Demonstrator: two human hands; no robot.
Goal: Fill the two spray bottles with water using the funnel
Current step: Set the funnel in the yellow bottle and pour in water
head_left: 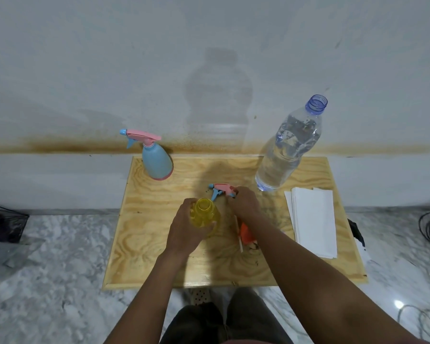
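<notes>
yellow spray bottle (205, 214), uncapped, stands on the plywood board (147, 232), gripped by the left hand (184, 229); the right hand (243, 202) holds its trigger head (221, 189) just behind. risk: that forearm may sweep the orange funnel (247, 234) beneath it.

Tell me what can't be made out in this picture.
- Head view: orange funnel, mostly hidden beneath the right forearm.
- Head view: yellow bottle, lower body covered by the left hand.
- Head view: spray head, collar hidden under the right hand.
</notes>
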